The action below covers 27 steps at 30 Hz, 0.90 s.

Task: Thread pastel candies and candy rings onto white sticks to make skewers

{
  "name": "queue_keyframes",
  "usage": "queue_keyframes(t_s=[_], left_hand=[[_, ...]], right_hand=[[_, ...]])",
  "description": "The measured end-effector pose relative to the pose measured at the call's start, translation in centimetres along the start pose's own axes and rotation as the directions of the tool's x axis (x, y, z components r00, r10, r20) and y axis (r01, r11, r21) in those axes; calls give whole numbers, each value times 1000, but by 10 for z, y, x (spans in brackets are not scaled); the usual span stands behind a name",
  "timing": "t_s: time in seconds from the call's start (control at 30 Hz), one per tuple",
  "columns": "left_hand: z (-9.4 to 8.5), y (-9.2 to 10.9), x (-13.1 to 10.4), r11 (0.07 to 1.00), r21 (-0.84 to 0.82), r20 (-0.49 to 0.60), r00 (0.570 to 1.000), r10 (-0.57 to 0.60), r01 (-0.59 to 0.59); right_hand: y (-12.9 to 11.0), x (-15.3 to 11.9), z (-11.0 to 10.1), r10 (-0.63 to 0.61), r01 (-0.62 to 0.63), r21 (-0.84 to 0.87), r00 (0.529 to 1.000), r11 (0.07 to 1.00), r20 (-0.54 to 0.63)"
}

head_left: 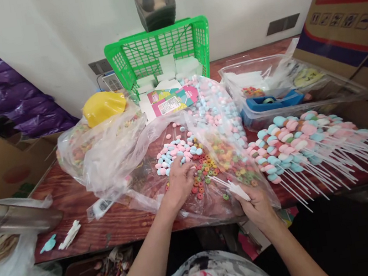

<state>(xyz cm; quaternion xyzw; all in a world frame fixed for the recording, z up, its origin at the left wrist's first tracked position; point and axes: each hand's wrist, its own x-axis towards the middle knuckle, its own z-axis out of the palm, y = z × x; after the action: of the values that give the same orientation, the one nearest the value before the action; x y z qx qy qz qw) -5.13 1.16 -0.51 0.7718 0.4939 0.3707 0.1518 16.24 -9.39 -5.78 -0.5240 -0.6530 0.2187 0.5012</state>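
Observation:
My left hand [180,175] is over the loose pink and blue candies [172,153], its fingers bent down at their near edge; its fingertips are partly hidden. In my right hand [256,202] is a small bunch of white sticks [235,189], pointing up and left over the plastic. Beside my left hand lie small red, yellow and green rings [205,167] on a clear plastic sheet. To the right, a pile of candy skewers [298,139] rests on the table with its white sticks toward me.
A green basket [204,42] stands at the back. A clear tray [345,81] holds a blue tape dispenser [273,100]. Bags with a yellow bowl [104,107] sit at left, near a metal flask [16,218]. Cartons [345,35] flank the table.

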Motion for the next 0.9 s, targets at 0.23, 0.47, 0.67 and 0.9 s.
queue_keyframes(t_s=[0.23, 0.47, 0.67, 0.9], left_hand=[[-2, 41, -14, 651, -628, 239, 902, -359, 426], [4, 68, -18, 322, -812, 346, 846, -405, 486], [11, 66, -19, 552, -745, 196, 914, -356, 374], [12, 57, -24, 874, -487, -81, 996, -40, -4]], right_hand=[[-7, -4, -1, -25, 26, -73, 999, 997, 23], [-20, -1, -8, 23, -20, -111, 999, 994, 25], [-17, -5, -9, 17, -15, -212, 1000, 977, 6], [-31, -9, -7, 40, -39, -135, 999, 990, 4]])
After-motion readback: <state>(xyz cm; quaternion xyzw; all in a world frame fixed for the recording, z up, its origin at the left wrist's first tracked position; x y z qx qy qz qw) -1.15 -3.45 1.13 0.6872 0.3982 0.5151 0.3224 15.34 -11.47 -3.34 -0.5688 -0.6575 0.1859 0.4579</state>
